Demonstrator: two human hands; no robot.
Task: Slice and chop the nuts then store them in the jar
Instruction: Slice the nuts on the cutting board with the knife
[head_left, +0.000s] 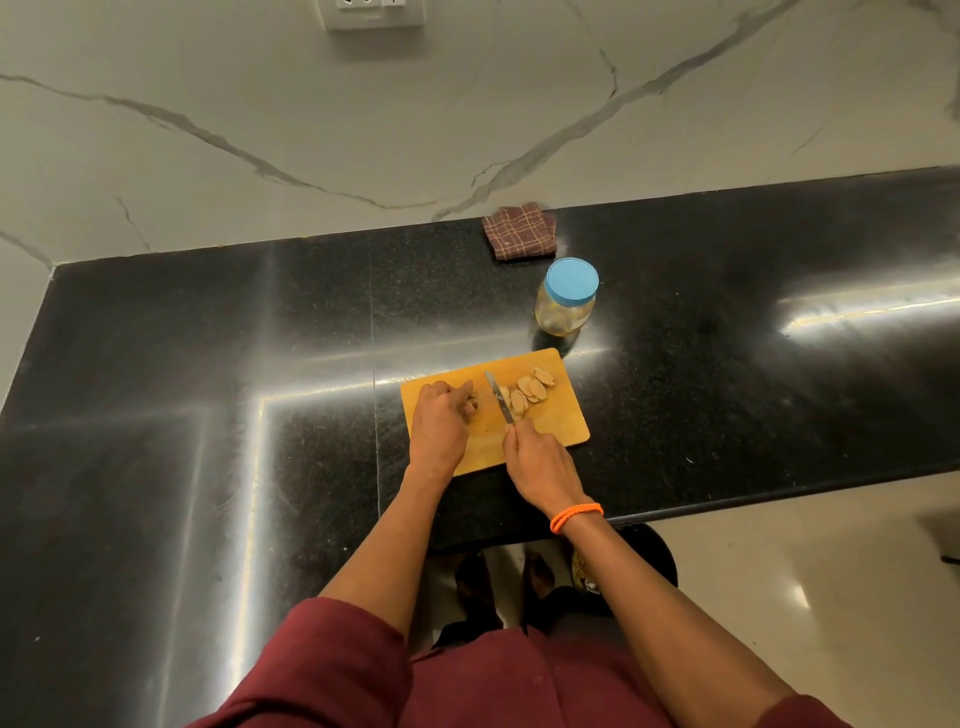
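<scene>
Your left hand (439, 415) pinches a nut (470, 406) mid-cutting board (550, 431); right hand (537, 462) wraps the knife (500, 397). Nut's small, hard, prob. skittish — pin it low. Slices (530, 388) at 2 o'clock — jar (566, 304) at 12, lidded.

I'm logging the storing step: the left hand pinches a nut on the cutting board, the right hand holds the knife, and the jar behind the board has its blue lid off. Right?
Not quite. The head view shows the jar with its blue lid on. The rest holds: the left hand pinches a nut on the cutting board, and the right hand holds the knife.
</scene>
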